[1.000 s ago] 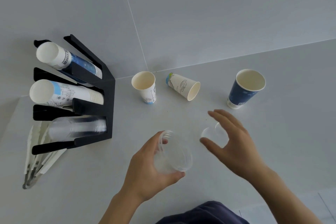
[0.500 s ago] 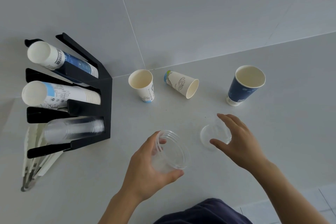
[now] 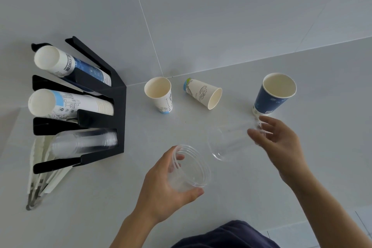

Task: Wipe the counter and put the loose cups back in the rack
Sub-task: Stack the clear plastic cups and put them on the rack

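Note:
My left hand grips a stack of clear plastic cups, mouths facing right. My right hand holds a second clear plastic cup by its base, tilted with its mouth toward the left stack and lifted off the counter. A black cup rack stands at the left with three rows of stacked cups: blue paper, white paper, clear plastic. Loose on the counter are a white paper cup upright, another white paper cup on its side, and a blue paper cup upright.
White-wrapped utensils or straws lie under the rack's lower left. A tiled wall rises behind the counter. My dark clothing shows at the bottom edge, near the counter's front edge.
My right hand closed on the clear cup that stood on the counter, lifted it and tipped it sideways toward the cups in my left hand. My left hand stayed almost still.

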